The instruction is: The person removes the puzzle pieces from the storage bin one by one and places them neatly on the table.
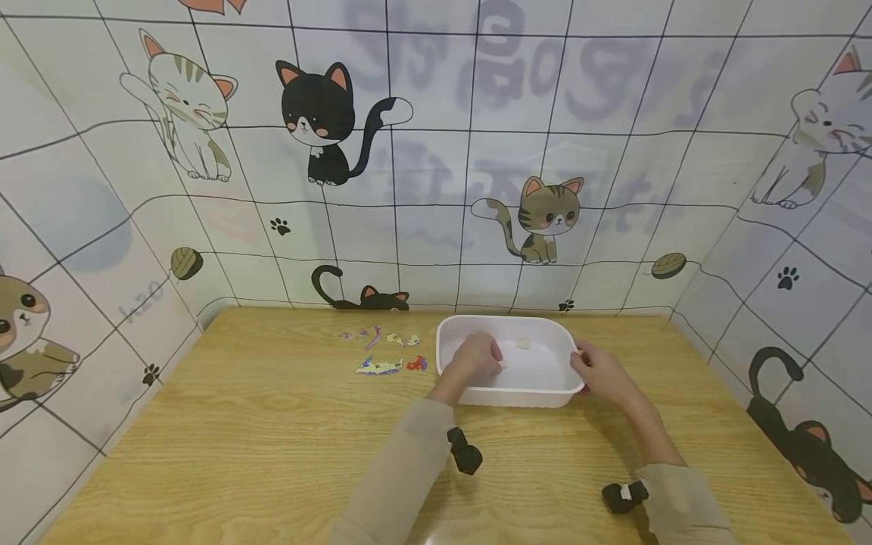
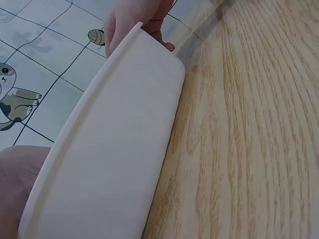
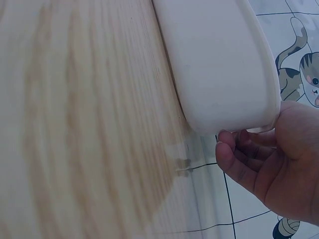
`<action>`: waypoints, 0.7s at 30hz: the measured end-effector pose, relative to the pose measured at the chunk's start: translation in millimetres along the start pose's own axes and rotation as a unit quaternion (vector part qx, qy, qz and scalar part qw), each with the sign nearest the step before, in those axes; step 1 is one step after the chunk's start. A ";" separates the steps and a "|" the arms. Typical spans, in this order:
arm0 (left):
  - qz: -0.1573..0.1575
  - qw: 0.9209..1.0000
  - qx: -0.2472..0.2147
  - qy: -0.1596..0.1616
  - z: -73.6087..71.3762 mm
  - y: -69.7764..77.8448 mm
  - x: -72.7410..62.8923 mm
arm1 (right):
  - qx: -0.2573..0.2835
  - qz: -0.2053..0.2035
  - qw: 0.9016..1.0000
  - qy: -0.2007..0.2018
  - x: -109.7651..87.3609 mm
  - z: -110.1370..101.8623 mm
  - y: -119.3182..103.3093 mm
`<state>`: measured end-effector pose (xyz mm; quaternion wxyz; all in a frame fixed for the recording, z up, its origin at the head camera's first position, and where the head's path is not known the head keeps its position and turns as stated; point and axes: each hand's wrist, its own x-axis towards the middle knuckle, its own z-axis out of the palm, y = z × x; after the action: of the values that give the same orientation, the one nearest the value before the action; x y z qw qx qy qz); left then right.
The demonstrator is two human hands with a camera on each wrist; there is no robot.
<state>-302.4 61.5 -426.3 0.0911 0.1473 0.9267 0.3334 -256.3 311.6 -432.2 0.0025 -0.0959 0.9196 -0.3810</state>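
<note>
White unlabelled tray (image 1: 545, 395) between hands (image 1: 477, 357)

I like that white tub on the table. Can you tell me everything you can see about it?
The white tub is a shallow, rounded rectangle with a rolled rim, and looks like smooth plastic. It sits flat on the wooden table, near the back wall. One small pale piece lies inside. The left hand reaches over its near left rim into it, and the right hand holds its right end. Little colourful pieces lie just left of it, not touching.
</note>
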 end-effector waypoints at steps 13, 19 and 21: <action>0.030 0.996 -0.079 0.011 2.7 -4.4 1.4 | 0.009 0.008 1.000 -0.001 1.7 0.7 2.2; 0.032 0.990 -0.133 0.026 -2.8 -4.5 -0.7 | 0.007 0.009 1.000 -0.002 1.9 1.1 1.6; 0.036 0.989 -0.143 0.032 -5.9 -4.4 -1.4 | 0.005 0.007 1.000 -0.003 1.8 0.9 1.2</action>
<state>-303.6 54.4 -424.5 0.0696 0.1559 0.8662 0.4697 -258.3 311.5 -433.5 0.0082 -0.0901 0.9183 -0.3854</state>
